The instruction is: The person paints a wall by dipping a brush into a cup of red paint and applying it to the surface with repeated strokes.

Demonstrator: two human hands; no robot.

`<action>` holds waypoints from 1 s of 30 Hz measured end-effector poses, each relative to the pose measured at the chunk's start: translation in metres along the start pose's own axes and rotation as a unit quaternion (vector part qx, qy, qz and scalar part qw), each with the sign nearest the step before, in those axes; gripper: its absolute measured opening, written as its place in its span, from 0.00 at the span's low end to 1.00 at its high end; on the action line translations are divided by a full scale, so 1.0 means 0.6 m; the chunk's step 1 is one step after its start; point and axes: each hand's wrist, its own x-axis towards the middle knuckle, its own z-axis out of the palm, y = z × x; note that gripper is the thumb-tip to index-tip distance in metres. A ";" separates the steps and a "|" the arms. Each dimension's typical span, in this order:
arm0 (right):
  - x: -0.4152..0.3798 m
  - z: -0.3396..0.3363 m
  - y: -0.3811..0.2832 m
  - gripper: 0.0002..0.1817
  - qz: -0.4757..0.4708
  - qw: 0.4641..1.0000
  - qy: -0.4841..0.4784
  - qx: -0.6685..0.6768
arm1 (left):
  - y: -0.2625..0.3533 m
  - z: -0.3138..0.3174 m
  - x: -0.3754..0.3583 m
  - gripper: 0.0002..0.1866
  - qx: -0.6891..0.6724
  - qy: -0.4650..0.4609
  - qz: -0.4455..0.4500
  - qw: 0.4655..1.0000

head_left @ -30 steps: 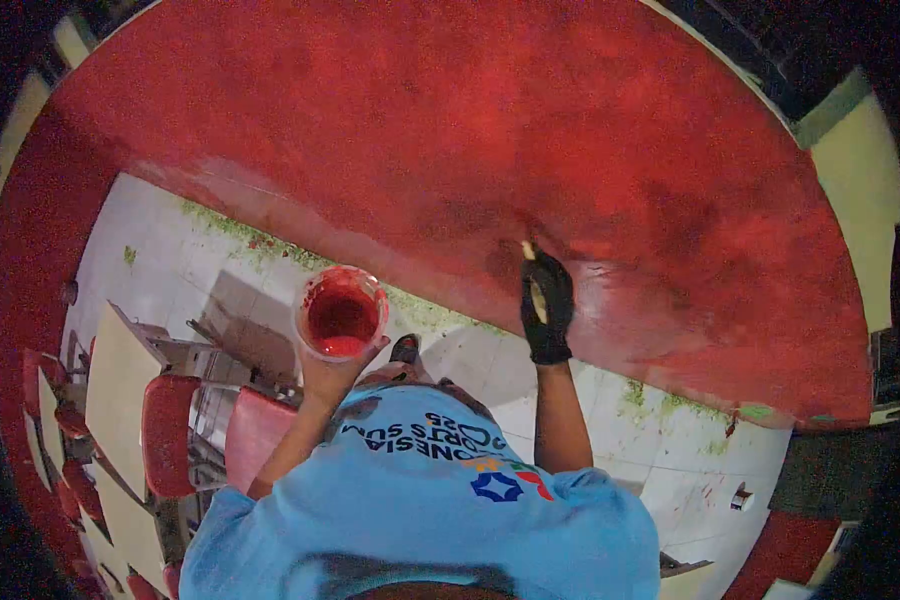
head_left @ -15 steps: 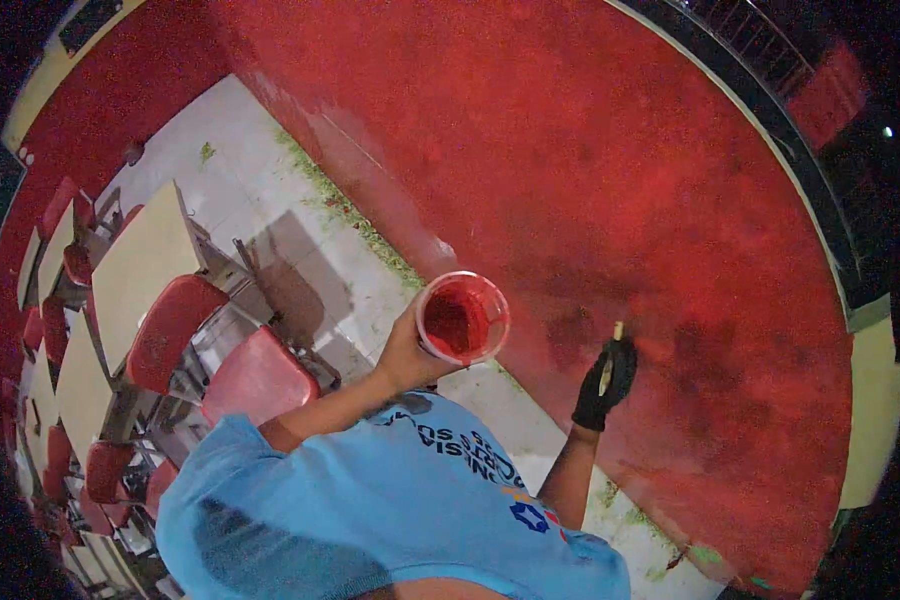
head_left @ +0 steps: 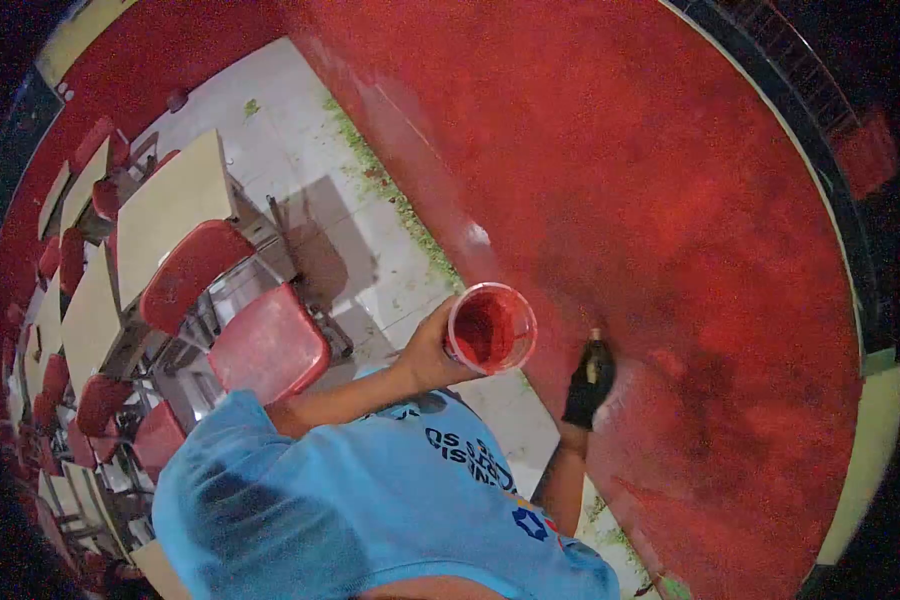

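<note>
My left hand (head_left: 432, 350) is wrapped round a clear plastic cup (head_left: 528, 335) with red paint (head_left: 485, 335) inside. The cup's open mouth faces me, and red smears coat its inner wall. My right hand (head_left: 589, 385), in a black glove, is closed round what looks like a paintbrush (head_left: 596, 334). Only pale, wood-coloured parts of its handle show, and I cannot make out the bristles. That hand is close to the red wall (head_left: 710, 200), whose paint looks patchy, with darker areas around the glove.
Red chairs (head_left: 270, 345) and cream-topped desks (head_left: 175, 210) crowd the left side. Pale floor tiles (head_left: 280, 110) meet the wall's foot, where a strip of green and brown debris (head_left: 400, 205) lies. A dark railing (head_left: 770, 30) is at upper right.
The view has shifted, so the furniture and cup sit further right. My right hand has moved left across the wall and its wrist has turned. Both hands keep their hold.
</note>
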 end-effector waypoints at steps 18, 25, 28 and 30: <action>-0.094 -0.045 -0.040 0.11 0.378 0.882 0.090 0.268 | -0.025 -0.021 0.036 0.40 -0.011 -0.055 0.010 0.998; 0.033 0.019 -0.215 0.09 0.107 0.989 -0.024 -0.095 | -0.042 -0.094 0.106 0.41 -0.027 -0.168 -0.023 0.985; 0.035 0.060 -0.177 0.08 0.138 0.990 0.003 -0.042 | -0.039 -0.135 0.141 0.41 -0.079 -0.185 -0.017 0.979; 0.050 0.071 -0.212 0.09 0.139 0.990 0.016 -0.003 | -0.044 -0.151 0.156 0.41 -0.082 -0.190 -0.019 0.978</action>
